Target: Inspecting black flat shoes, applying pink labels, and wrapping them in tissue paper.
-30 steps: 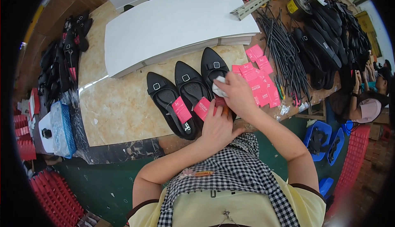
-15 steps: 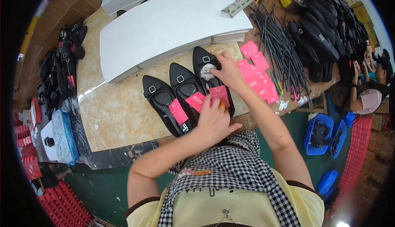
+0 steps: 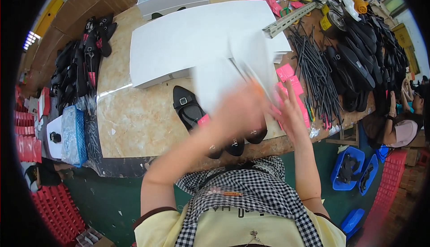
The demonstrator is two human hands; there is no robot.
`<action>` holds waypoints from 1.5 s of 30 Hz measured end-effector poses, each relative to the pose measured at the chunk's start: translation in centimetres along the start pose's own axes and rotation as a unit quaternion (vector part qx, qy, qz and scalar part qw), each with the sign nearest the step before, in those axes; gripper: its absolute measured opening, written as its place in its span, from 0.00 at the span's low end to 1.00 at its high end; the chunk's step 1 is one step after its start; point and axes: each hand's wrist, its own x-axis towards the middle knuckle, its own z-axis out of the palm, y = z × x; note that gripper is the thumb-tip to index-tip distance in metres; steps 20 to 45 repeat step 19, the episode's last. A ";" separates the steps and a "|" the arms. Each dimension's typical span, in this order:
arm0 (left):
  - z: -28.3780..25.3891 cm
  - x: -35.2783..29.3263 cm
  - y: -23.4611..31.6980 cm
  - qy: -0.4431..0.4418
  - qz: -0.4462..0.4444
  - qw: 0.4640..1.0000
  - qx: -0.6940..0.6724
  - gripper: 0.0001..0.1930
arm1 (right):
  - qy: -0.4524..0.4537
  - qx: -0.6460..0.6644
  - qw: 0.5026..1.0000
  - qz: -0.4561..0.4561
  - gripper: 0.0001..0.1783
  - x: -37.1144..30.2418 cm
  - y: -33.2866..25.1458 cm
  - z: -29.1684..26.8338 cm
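A loose sheet of white paper (image 3: 212,83), bent and blurred, is raised in front of the paper stack (image 3: 174,36). My left hand (image 3: 239,110) is at the sheet's lower part and appears to grip it, though motion smears its fingers. Just right of it, my right hand (image 3: 291,112) has its fingers spread apart, near the paper's edge and above pink tags (image 3: 286,71). Below the paper and my left arm lie black pointed flat shoes with square buckles; the left shoe (image 3: 182,101) shows best. The others are mostly hidden, with only their heels (image 3: 235,147) in sight.
A perforated metal bar (image 3: 291,18) lies across the stack's right end. Thin black strips (image 3: 311,68) and piled black shoes (image 3: 351,63) spread to the right. More shoes (image 3: 92,50) lie at left, near a blue tray (image 3: 79,135). Other people sit at far right.
Both hands have left the shoes. A white sheet has come up between the stack and my left hand. My right hand has moved right and spread its fingers. The view has shifted slightly.
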 end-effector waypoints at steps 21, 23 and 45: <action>-0.8 -10.2 -1.5 -0.198 -0.222 0.955 0.005 0.30 | -0.239 -0.155 0.956 0.077 0.29 5.5 1.9 6.7; -0.8 -10.2 -1.5 -0.198 -0.222 0.955 0.005 0.30 | -0.239 -0.155 0.956 0.077 0.29 5.5 1.9 6.7; -0.8 -10.2 -1.5 -0.198 -0.222 0.955 0.005 0.30 | -0.239 -0.155 0.956 0.077 0.29 5.5 1.9 6.7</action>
